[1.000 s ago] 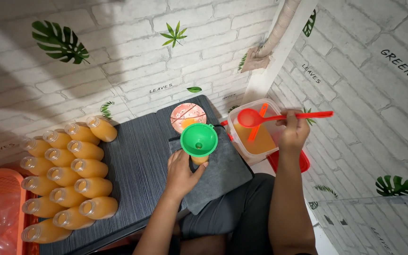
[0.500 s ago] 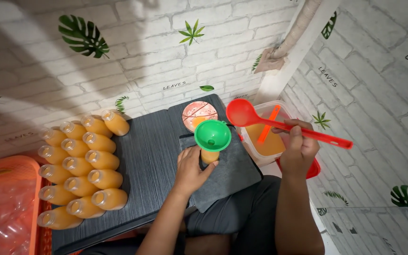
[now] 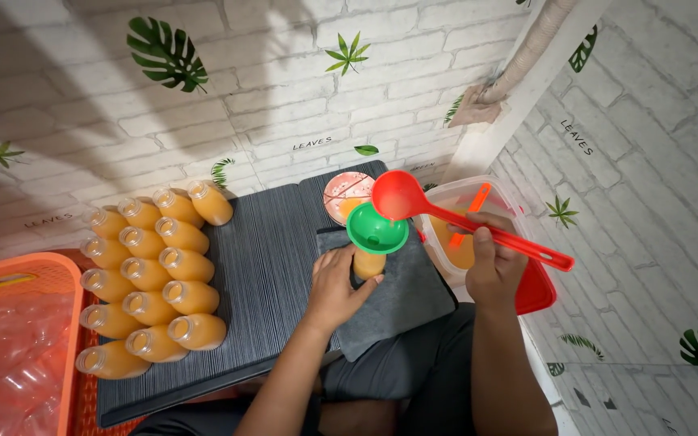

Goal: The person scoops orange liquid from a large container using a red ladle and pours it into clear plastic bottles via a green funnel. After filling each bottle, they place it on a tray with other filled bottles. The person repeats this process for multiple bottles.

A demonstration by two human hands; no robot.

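Note:
My left hand grips a small bottle of orange liquid that stands on a grey cloth. A green funnel sits in the bottle's mouth. My right hand holds the handle of a red ladle, whose bowl hangs tilted just above the funnel's far rim. To the right, a clear tub of orange liquid rests on a red lid, with an orange utensil leaning in it.
Several filled uncapped bottles lie in rows on a dark ribbed mat. A small pink patterned dish sits behind the funnel. An orange crate with empty clear bottles stands at the left. White brick walls close in behind and right.
My right hand lifted the ladle out of the tub and swung it left, bringing its bowl over the green funnel. My left hand has stayed on the bottle.

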